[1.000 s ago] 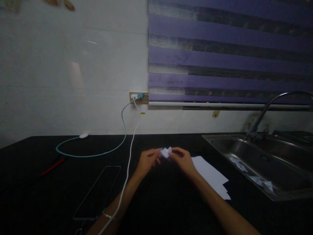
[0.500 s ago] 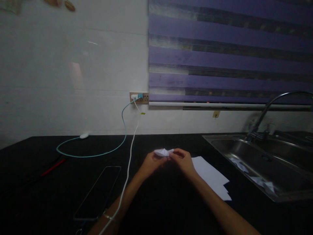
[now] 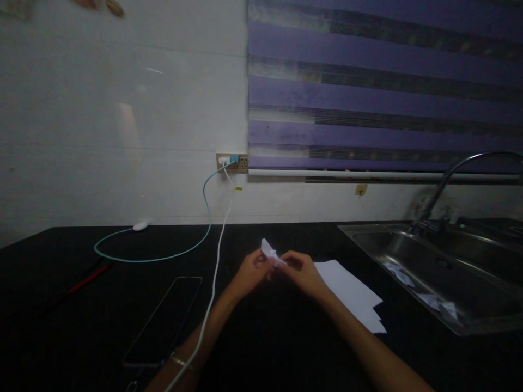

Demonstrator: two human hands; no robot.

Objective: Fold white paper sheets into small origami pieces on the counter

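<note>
A small folded piece of white paper is pinched between my two hands above the black countertop. My left hand grips it from the left, fingers curled. From the right, my right hand pinches the same piece. One pointed corner of the paper sticks up and to the left above my fingers. A stack of white paper sheets lies on the counter just right of my right hand.
A dark phone lies at the lower left with a white cable running to a wall socket. A teal cable loops at the left near a red pen. The steel sink, holding paper scraps, and its tap are at the right.
Both hands have turned the folded paper: it went from lying flat between the fingers to standing with a corner pointing up and left. The hands stayed in the same place.
</note>
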